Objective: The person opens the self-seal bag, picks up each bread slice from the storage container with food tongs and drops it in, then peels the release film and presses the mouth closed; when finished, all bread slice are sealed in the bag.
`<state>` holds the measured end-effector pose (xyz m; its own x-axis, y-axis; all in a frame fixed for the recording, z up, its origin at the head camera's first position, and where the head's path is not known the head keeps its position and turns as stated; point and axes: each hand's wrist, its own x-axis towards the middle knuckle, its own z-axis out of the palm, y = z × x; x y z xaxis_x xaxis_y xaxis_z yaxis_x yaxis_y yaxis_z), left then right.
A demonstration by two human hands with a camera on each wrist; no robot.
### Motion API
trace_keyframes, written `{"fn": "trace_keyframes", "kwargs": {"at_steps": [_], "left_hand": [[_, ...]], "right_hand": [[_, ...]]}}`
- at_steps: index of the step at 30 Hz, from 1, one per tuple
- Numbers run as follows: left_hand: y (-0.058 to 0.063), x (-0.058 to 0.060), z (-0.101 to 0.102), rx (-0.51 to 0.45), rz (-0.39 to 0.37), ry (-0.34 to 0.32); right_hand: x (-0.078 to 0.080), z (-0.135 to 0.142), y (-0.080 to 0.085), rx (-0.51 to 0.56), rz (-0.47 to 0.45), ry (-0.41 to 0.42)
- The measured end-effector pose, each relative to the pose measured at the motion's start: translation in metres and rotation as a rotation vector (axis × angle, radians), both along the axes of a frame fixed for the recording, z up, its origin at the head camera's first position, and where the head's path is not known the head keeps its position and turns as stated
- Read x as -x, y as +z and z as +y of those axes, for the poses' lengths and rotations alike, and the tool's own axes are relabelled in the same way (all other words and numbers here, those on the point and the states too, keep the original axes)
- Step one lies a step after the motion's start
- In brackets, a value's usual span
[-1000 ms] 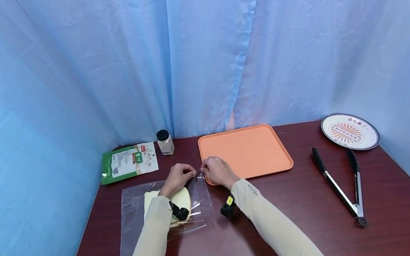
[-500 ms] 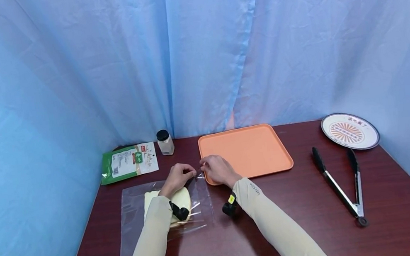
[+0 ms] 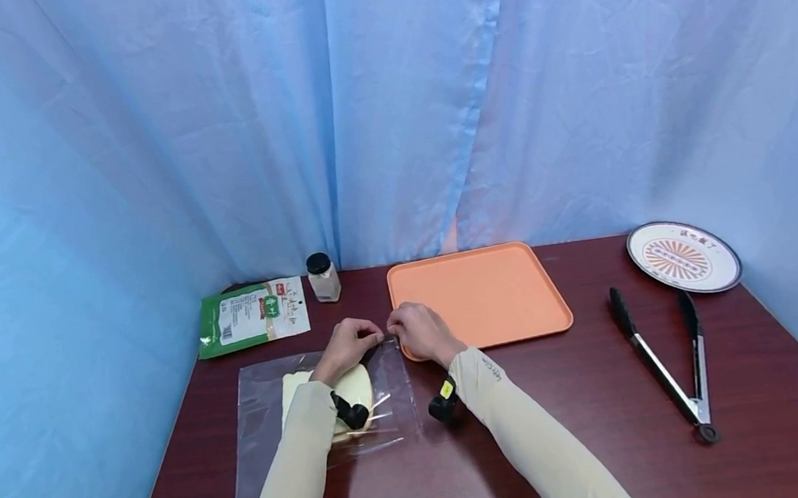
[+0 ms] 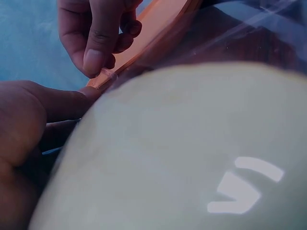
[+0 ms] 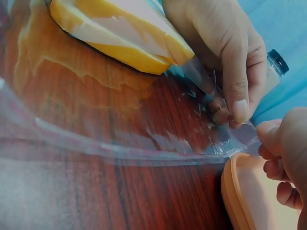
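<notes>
A clear plastic bag [image 3: 256, 430] lies flat on the dark red table, its mouth edge toward the right. Inside is a pale yellow, round-ended slab of food [image 3: 356, 385]; the right wrist view shows an orange-yellow rim on the slab [image 5: 110, 52]. My left hand [image 3: 342, 352] reaches over the bag and pinches its far right corner between thumb and fingers. Right beside it, my right hand [image 3: 421, 333] pinches the same corner's edge, fingertips nearly meeting the left ones. In the left wrist view the slab covers much of the picture, and my right hand [image 4: 98, 36] is above.
An orange tray [image 3: 480, 293] lies just beyond my right hand, its near left corner by the bag. Behind the bag are a green and white packet [image 3: 253, 317] and a black-lidded jar [image 3: 324, 279]. Spread tongs [image 3: 663, 371] and a patterned plate [image 3: 684, 255] lie to the right.
My right hand has shifted slightly left and closer to my left fingertips at the bag's corner. My left hand and the slab stay in place.
</notes>
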<state>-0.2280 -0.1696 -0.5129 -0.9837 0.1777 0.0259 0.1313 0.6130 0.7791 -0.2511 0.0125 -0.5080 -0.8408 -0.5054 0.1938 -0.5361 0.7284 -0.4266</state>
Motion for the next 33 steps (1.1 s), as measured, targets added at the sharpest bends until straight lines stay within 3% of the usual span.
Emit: {"fn": "trace_keyframes", "kwargs": {"at_steps": [17,25,33], "left_hand": [[0.000,-0.001,0.000,-0.011,-0.002,0.026],[-0.001,-0.001,-0.001,-0.042,-0.027,0.029],[0.000,-0.001,0.000,-0.066,-0.058,0.040]], "right_hand": [[-0.002,0.003,-0.008,0.128,-0.001,-0.043],[-0.002,0.007,-0.014,0.184,0.061,-0.025],[-0.002,0.014,-0.014,0.246,-0.038,-0.052]]}}
